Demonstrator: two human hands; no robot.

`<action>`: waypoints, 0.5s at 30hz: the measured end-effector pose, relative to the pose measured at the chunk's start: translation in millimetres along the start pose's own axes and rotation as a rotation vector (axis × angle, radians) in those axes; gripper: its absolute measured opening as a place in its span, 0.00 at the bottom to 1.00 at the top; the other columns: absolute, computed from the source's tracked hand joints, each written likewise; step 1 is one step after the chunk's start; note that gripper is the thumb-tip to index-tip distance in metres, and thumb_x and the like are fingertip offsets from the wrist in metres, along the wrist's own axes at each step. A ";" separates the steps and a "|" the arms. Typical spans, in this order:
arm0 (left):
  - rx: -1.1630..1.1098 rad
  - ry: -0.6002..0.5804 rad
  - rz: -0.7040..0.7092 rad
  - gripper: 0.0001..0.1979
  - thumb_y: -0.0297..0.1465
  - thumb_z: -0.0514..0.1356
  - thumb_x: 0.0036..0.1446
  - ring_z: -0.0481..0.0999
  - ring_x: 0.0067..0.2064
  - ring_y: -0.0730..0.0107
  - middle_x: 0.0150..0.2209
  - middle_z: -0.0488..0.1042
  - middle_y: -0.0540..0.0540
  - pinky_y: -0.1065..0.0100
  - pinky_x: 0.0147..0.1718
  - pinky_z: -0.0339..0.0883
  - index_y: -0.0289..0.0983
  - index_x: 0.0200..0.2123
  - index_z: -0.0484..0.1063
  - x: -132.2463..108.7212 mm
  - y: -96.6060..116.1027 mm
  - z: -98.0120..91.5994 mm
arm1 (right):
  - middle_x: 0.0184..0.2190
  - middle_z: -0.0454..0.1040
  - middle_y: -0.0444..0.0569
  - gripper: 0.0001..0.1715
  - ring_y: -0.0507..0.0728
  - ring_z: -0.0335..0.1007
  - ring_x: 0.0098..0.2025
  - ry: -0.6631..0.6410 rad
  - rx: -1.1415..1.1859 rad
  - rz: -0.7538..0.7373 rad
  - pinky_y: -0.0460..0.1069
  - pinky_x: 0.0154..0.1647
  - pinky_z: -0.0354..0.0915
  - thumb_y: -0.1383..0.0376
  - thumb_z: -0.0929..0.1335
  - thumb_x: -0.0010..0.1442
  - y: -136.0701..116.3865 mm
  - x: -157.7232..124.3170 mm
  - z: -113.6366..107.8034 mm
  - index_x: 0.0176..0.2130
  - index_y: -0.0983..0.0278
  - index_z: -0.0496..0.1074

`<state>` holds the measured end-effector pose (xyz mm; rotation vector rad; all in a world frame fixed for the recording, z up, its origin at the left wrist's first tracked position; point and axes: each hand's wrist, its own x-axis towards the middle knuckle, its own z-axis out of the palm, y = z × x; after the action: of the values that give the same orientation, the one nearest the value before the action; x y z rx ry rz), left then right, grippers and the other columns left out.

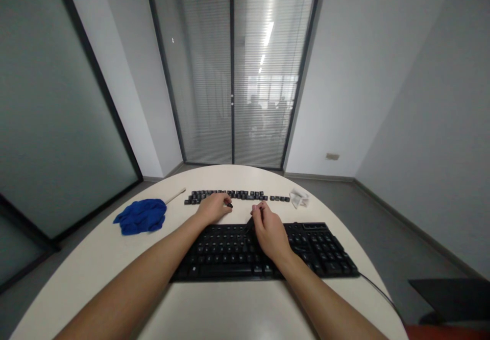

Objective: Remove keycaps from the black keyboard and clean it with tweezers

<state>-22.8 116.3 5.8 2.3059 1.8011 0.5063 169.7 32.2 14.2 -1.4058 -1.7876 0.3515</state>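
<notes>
The left hand (215, 208) curls nearly closed, thumb and fingertips pinching a small dark keycap (229, 205) beside the loose keycaps (245, 195). The right hand (271, 229) is drawn into a pinch above the keyboard (222, 250); whether it grips anything cannot be told. For good handling, hold each cap by its sides and steady the keyboard. The keyboard lies flat on the table (214, 312), long axis left to right, space-bar edge toward the person, number pad at right.
</notes>
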 end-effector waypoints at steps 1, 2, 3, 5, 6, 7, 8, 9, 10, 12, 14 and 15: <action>-0.001 -0.001 -0.002 0.11 0.36 0.65 0.51 0.77 0.44 0.60 0.41 0.80 0.49 0.67 0.40 0.67 0.43 0.39 0.77 0.0 -0.2 0.3 | 0.26 0.75 0.48 0.15 0.59 0.73 0.30 0.003 0.001 -0.003 0.47 0.30 0.57 0.59 0.55 0.69 0.4 -0.1 0.3 0.35 0.61 0.63; -0.002 -0.001 -0.003 0.10 0.36 0.65 0.52 0.77 0.45 0.60 0.41 0.80 0.49 0.67 0.40 0.67 0.44 0.39 0.78 -0.1 -0.1 0.7 | 0.26 0.75 0.49 0.15 0.59 0.73 0.30 0.008 0.005 -0.007 0.47 0.30 0.57 0.58 0.55 0.69 0.8 -0.2 0.7 0.35 0.61 0.63; -0.003 0.000 -0.003 0.10 0.37 0.64 0.52 0.77 0.45 0.59 0.41 0.80 0.49 0.67 0.40 0.67 0.44 0.39 0.78 -0.1 0.2 1.3 | 0.26 0.75 0.49 0.15 0.59 0.74 0.30 0.016 0.009 -0.009 0.48 0.30 0.57 0.58 0.55 0.69 1.2 -0.3 1.0 0.35 0.61 0.63; -0.001 0.004 -0.003 0.09 0.37 0.63 0.53 0.77 0.44 0.59 0.40 0.80 0.48 0.67 0.40 0.67 0.43 0.38 0.78 -0.1 1.5 2.7 | 0.26 0.76 0.49 0.16 0.59 0.74 0.30 0.028 0.017 -0.014 0.47 0.30 0.58 0.58 0.56 0.69 1.7 -0.5 1.4 0.35 0.61 0.64; 0.001 0.007 -0.002 0.09 0.37 0.63 0.54 0.77 0.44 0.59 0.40 0.80 0.48 0.66 0.40 0.67 0.43 0.38 0.78 -0.1 2.3 3.4 | 0.26 0.76 0.49 0.15 0.59 0.74 0.30 0.032 0.020 -0.015 0.47 0.30 0.58 0.59 0.56 0.69 1.8 -0.6 1.4 0.35 0.61 0.65; 0.003 0.011 -0.001 0.09 0.37 0.62 0.54 0.77 0.44 0.59 0.40 0.80 0.48 0.66 0.41 0.67 0.43 0.37 0.78 0.0 3.2 4.1 | 0.27 0.76 0.49 0.15 0.59 0.74 0.30 0.036 0.021 -0.015 0.47 0.30 0.58 0.59 0.56 0.69 1.8 -0.6 1.2 0.35 0.61 0.65; 0.006 0.015 0.003 0.08 0.36 0.62 0.54 0.77 0.43 0.59 0.40 0.80 0.47 0.66 0.41 0.67 0.43 0.37 0.78 0.2 4.0 4.6 | 0.27 0.76 0.49 0.15 0.59 0.74 0.30 0.036 0.022 -0.014 0.47 0.30 0.58 0.59 0.56 0.69 1.6 -0.7 0.9 0.35 0.61 0.65; 0.010 0.020 0.007 0.08 0.35 0.62 0.54 0.77 0.43 0.60 0.40 0.80 0.47 0.66 0.41 0.67 0.43 0.38 0.78 0.5 4.6 4.9 | 0.27 0.76 0.49 0.15 0.59 0.74 0.30 0.035 0.023 -0.011 0.47 0.30 0.58 0.59 0.56 0.69 1.3 -0.7 0.6 0.35 0.61 0.65; 0.015 0.027 0.012 0.08 0.33 0.61 0.54 0.77 0.43 0.60 0.40 0.80 0.48 0.66 0.41 0.67 0.44 0.39 0.77 1.0 5.0 5.0 | 0.27 0.76 0.49 0.15 0.59 0.74 0.31 0.032 0.025 -0.008 0.47 0.30 0.58 0.58 0.56 0.69 0.9 -0.8 0.2 0.35 0.61 0.65; 0.026 0.042 0.024 0.10 0.30 0.61 0.54 0.76 0.44 0.60 0.41 0.79 0.48 0.66 0.42 0.66 0.44 0.40 0.77 2.6 5.1 4.4 | 0.27 0.76 0.50 0.15 0.59 0.75 0.31 0.025 0.026 -0.001 0.47 0.30 0.58 0.58 0.56 0.69 -0.1 -0.8 -0.7 0.35 0.60 0.64; 0.039 0.059 0.039 0.12 0.28 0.60 0.53 0.75 0.46 0.60 0.41 0.78 0.47 0.66 0.44 0.66 0.44 0.41 0.76 4.5 4.3 3.1 | 0.27 0.77 0.50 0.15 0.59 0.75 0.32 0.015 0.028 0.007 0.47 0.31 0.58 0.59 0.56 0.69 -0.9 -0.7 -1.3 0.35 0.60 0.64; 0.046 0.067 0.046 0.13 0.27 0.60 0.53 0.75 0.47 0.59 0.42 0.78 0.46 0.65 0.44 0.65 0.44 0.41 0.76 5.6 3.7 2.4 | 0.27 0.77 0.50 0.14 0.59 0.75 0.32 0.012 0.029 0.010 0.47 0.31 0.58 0.59 0.56 0.69 -1.2 -0.7 -1.5 0.35 0.60 0.63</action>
<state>-17.4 120.9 5.7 2.3933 1.8110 0.5613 170.0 30.7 15.7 -1.3947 -1.7594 0.3723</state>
